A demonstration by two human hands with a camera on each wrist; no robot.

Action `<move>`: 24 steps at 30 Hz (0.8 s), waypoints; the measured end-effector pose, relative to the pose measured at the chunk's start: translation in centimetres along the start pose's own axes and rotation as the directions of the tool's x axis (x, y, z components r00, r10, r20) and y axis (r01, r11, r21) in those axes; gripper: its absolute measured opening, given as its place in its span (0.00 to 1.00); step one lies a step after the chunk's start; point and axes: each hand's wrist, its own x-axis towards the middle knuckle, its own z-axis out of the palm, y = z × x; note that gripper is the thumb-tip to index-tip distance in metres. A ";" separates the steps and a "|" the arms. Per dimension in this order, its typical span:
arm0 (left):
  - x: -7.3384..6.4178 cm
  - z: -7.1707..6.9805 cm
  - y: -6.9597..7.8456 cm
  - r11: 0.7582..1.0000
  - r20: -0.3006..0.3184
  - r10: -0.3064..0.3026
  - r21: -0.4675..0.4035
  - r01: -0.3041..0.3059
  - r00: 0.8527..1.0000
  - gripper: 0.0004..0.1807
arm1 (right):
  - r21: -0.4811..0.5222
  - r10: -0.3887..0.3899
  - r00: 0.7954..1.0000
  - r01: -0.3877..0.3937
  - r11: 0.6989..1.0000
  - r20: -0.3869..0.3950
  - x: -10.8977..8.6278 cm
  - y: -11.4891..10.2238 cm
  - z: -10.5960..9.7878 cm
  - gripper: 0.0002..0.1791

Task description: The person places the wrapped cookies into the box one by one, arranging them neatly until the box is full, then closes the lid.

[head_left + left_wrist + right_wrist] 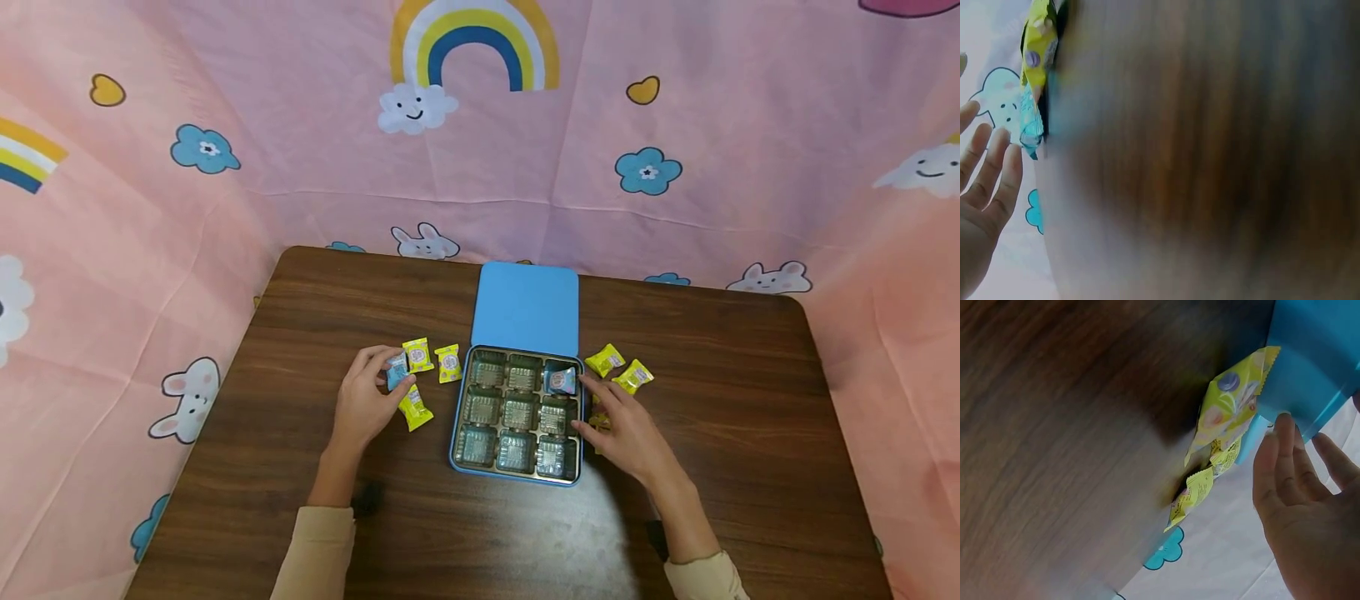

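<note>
A blue tin [517,479] lies open on the table, its gold insert divided into several square compartments. One blue-wrapped sweet [561,381] sits in the far right compartment. At the tin's right side is my right hand [628,433], fingers extended, thumb near the rim; the right wrist view shows nothing held. My left hand [365,400] has its thumb and fingers spread about another blue-wrapped sweet [397,372] left of the tin. In the left wrist view those fingers look straight beside the blue packet [1031,122]; contact is unclear.
Yellow-wrapped sweets lie left of the tin, one [448,364] close to it and another [415,408] near the left thumb. More yellow sweets [633,377] lie to the right, some partly hidden by the right hand. The blue lid [527,308] extends behind the tin.
</note>
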 end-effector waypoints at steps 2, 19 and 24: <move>0.0 -0.1 -0.1 1.000 0.009 0.007 0.014 -0.007 1.000 0.25 | 0.000 0.006 1.000 -0.006 1.000 0.005 -0.1 0.0 -0.1 0.41; -0.1 -0.8 -1.1 0.987 0.100 -0.089 0.143 0.074 0.991 0.31 | -0.009 0.011 0.998 -0.011 1.000 0.056 -0.4 0.1 -0.1 0.49; -0.2 -0.6 -1.1 0.988 0.131 -0.083 0.143 0.064 0.988 0.31 | 0.009 0.009 0.998 -0.010 1.000 0.055 -0.5 0.1 -0.2 0.49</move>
